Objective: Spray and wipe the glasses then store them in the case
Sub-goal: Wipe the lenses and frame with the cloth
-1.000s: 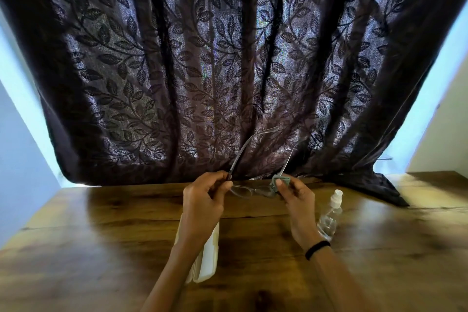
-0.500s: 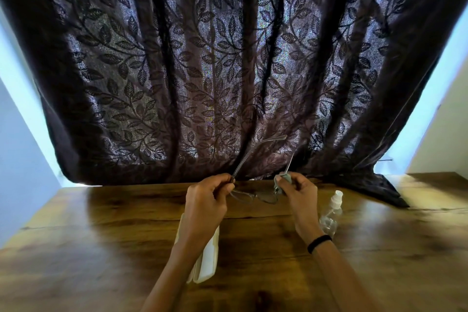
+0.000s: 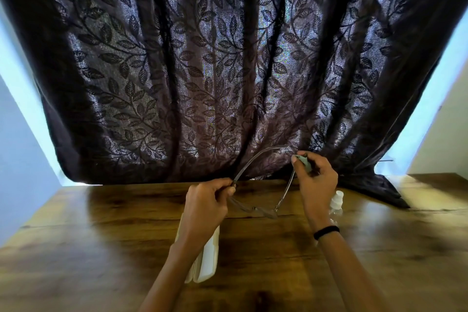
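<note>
I hold thin-framed glasses above the wooden table, their arms pointing away from me. My left hand pinches the frame's left corner near the hinge. My right hand is closed on a small pale green cloth around the far end of the right arm of the glasses. A white case lies on the table under my left forearm, partly hidden. The small clear spray bottle with a white top stands just behind my right wrist.
A dark curtain with a leaf pattern hangs along the table's far edge, and its hem spills onto the table at the right. Pale walls rise on both sides.
My right hand with the cloth has slid away from the lens along the right arm of the glasses towards its tip. My left hand has kept its hold.
</note>
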